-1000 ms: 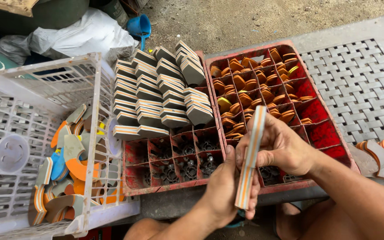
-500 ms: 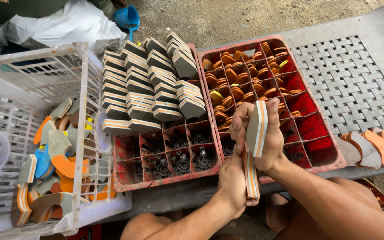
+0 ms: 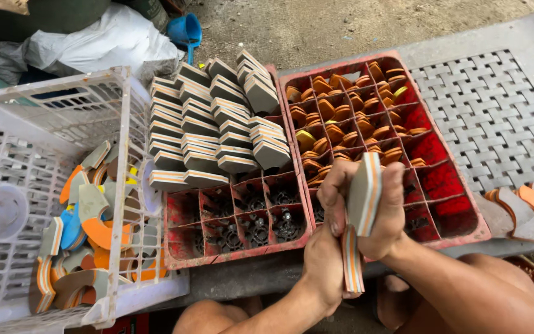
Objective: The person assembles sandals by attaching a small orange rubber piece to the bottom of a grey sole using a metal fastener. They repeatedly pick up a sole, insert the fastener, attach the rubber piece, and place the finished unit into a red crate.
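Grey, orange-striped foam sole pieces (image 3: 363, 204) are clamped between the left hand (image 3: 324, 256) and right hand (image 3: 381, 213) above a red compartmented plastic crate (image 3: 458, 204).

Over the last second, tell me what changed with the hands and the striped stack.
The striped stack went from a long leaning strip to a tighter upright bundle as both hands closed in: right hand wrapped over the top, left hand gripping below. The red crates and white basket stayed put.

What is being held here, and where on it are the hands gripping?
Both hands hold one layered grey-and-orange foam piece: right hand at its upper end, left hand around its lower part.
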